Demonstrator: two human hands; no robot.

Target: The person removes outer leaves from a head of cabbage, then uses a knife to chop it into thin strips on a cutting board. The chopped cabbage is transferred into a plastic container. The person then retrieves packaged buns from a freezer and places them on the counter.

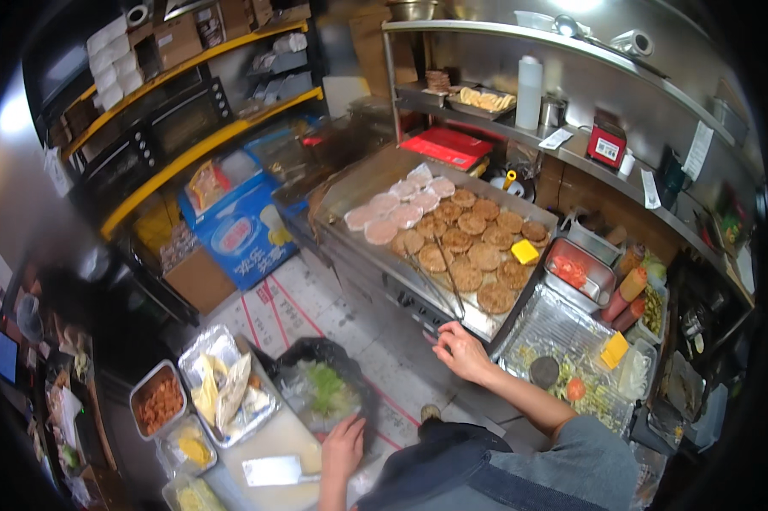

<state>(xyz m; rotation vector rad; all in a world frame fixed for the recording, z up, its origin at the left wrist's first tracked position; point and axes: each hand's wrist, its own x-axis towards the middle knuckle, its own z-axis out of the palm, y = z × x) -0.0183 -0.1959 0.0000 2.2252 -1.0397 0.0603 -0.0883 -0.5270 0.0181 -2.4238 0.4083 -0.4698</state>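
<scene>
My right hand (463,351), fingers curled, hovers by the front edge of the flat-top griddle (371,281), near a pair of metal tongs (449,274) lying across it; whether it holds anything is unclear. Browned patties (467,274) cover the griddle's right part and pale patties (384,230) its left, with a yellow cheese slice (524,251) at the right edge. My left hand (343,444) rests low at the right edge of a white cutting board (297,431), beside a metal cleaver (272,471). Its palm side is hidden.
Foil-lined trays hold wraps (221,389) at left and shredded lettuce (582,383) at right. A black bin bag (358,377) with greens stands between board and griddle. Sauce bottles (628,290) and a metal container of red slices (569,271) flank the griddle. A steel shelf (537,131) runs behind.
</scene>
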